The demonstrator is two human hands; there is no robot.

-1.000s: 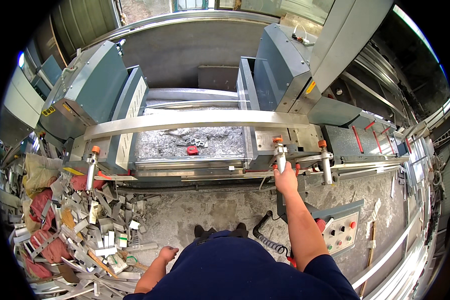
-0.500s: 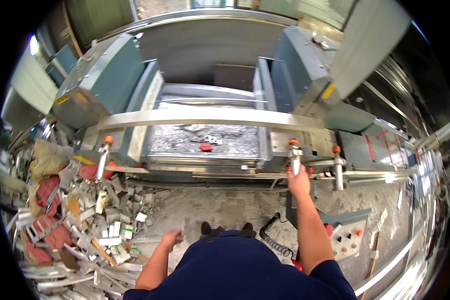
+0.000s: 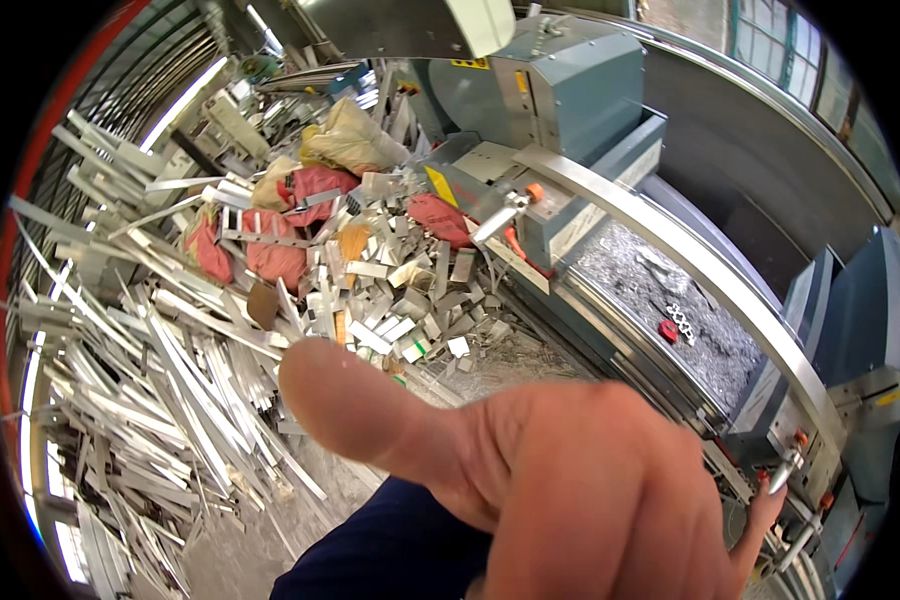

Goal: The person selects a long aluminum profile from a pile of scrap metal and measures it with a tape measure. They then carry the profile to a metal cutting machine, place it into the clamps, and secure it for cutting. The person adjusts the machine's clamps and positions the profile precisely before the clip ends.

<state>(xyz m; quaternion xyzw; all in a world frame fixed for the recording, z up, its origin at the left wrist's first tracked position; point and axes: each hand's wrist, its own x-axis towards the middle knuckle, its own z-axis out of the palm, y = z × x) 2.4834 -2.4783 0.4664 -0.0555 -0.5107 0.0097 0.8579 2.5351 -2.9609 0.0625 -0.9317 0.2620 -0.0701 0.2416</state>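
Observation:
My left hand (image 3: 570, 480) is raised very close to the camera and fills the lower middle of the view, thumb (image 3: 350, 400) sticking out to the left; its fingers are hidden. My right hand (image 3: 763, 510) reaches out at the lower right and grips a silver lever handle (image 3: 785, 468) on the front of a blue-grey press machine (image 3: 570, 90). The machine's open chamber (image 3: 660, 290) holds shredded metal scrap and a small red piece (image 3: 667, 330). A curved silver bar (image 3: 670, 250) runs across its front.
A big heap of aluminium strips and offcuts (image 3: 170, 380) covers the floor to the left. Red sacks (image 3: 270, 255) and a pale yellow sack (image 3: 350, 140) lie among it. A second orange-tipped lever (image 3: 505, 212) stands at the machine's left end.
The view has swung left toward the scrap heap. My left hand has come up from beside my hip to right in front of the camera. My right hand stays on the lever.

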